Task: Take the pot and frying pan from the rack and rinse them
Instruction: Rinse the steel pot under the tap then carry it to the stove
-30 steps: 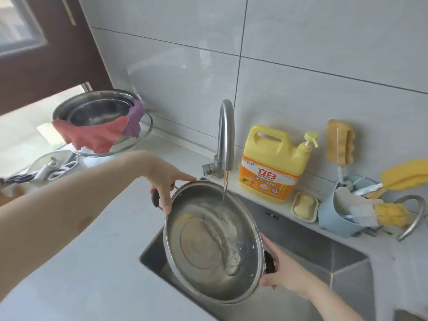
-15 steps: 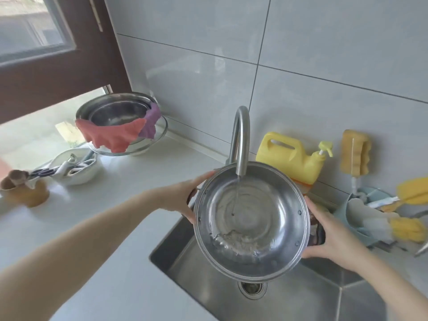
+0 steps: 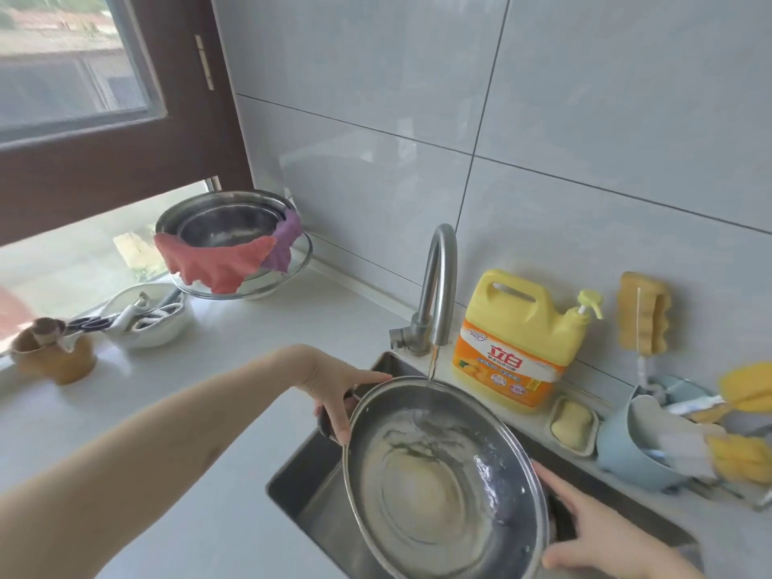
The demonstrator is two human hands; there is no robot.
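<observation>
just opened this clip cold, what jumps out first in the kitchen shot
A steel pot tilted over the sink, water from the faucet streaming onto its inner wall. The left hand and the right hand hold it at opposite side handles. Behind, on the ledge, stands a big yellow detergent jug; far left on the counter, steel bowls draped with a pink cloth.

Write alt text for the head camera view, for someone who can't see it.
Two hands, left hand and right hand, hold a steel pot by its side handles, tilted over the sink under a running tap. A yellow detergent jug stands behind on the counter.
</observation>
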